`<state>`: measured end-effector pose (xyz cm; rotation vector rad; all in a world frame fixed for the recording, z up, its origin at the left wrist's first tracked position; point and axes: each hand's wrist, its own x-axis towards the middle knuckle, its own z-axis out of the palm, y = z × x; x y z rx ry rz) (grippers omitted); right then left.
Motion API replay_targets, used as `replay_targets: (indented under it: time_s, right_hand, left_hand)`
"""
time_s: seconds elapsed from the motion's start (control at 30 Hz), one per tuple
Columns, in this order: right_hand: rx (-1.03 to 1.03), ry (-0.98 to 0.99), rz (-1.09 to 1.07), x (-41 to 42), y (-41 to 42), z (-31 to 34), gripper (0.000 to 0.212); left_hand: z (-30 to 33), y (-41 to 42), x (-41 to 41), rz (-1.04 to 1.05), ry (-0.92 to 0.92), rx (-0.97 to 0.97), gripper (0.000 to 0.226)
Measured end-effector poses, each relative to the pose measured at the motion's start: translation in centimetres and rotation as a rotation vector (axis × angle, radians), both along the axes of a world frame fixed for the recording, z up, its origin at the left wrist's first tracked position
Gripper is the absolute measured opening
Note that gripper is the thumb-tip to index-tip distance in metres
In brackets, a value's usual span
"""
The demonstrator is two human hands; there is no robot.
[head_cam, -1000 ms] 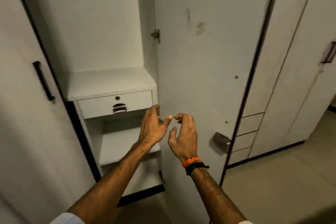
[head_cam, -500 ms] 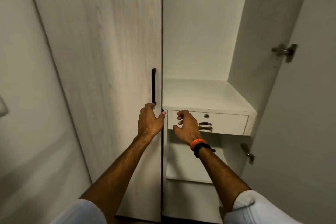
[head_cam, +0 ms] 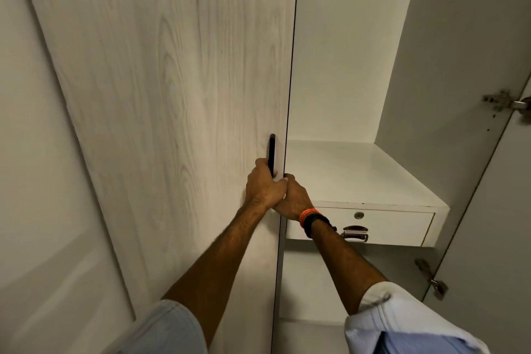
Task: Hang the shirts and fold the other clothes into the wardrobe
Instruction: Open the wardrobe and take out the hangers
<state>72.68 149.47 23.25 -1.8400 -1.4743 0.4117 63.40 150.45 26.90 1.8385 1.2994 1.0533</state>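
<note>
Left hand [head_cam: 263,185] closed around the lower end of the black door handle [head_cam: 271,156], fingers wrapped behind the bar, thumb toward the door edge. Right hand [head_cam: 294,198] pressed against the left from 4 o'clock, fingers curled over the free edge of the closed door [head_cam: 172,123]; it grips that edge, as far as shows, though the fingertips are hidden behind the panel. Orange band and black strap [head_cam: 311,220] on the right wrist. The handle's long axis runs vertical, 12 to 6 o'clock, just inside the door's free edge; most of the bar stands above the left fist at 12 o'clock. Both hands are on the door, the left the one actually on the handle. Judgement: the step in hand is opening this second door, and the pull has to come toward the body, swinging the panel out about hinges on its far left side. The wardrobe [head_cam: 344,66] looks pale, wood-grained outside, plain white inside. Its right half is open: a bare shelf [head_cam: 359,172] at 3 o'clock from the hands, a drawer [head_cam: 388,227] with lock and metal pull beneath it, the open right door [head_cam: 494,238] with hinges at far right. No shirts, clothes or hangers in view; no rail shows.
</note>
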Motion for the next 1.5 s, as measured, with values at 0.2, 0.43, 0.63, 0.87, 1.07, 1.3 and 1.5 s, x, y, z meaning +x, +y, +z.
replay_targets:
  time_s: [0.2, 0.43, 0.63, 0.87, 1.07, 1.3, 1.5]
  right_hand:
    - [0.024, 0.112, 0.022, 0.5, -1.4, -1.0, 0.061]
    - [0.158, 0.251, -0.015, -2.0, -6.7, -1.8, 0.041]
    - [0.245, 0.274, 0.075, -6.6, -13.4, -2.6, 0.026]
    - [0.374, 0.2, 0.211, -15.9, -20.1, -3.8, 0.029]
    - [0.414, 0.081, 0.359, -25.2, -23.4, -3.7, 0.029]
    - [0.359, -0.112, 0.53, -36.5, -24.2, -2.5, 0.031]
    - [0.255, -0.265, 0.517, -44.6, -24.2, -1.6, 0.028]
  left_hand:
    - [-1.1, -1.0, -0.2, 0.009, -0.013, 0.048, 0.063]
    - [-2.0, -6.6, -3.1, 0.074, -0.045, 0.095, 0.054]
    - [-2.3, -14.4, -8.3, 0.228, -0.036, 0.141, 0.051]
    - [-2.1, -21.8, -16.0, 0.511, -0.041, 0.2, 0.053]
    - [-1.7, -25.4, -24.8, 0.638, -0.031, 0.149, 0.067]
    - [-1.4, -27.1, -36.5, 0.678, -0.043, 0.081, 0.061]
    - [-0.9, -25.9, -44.1, 0.72, -0.075, -0.031, 0.059]
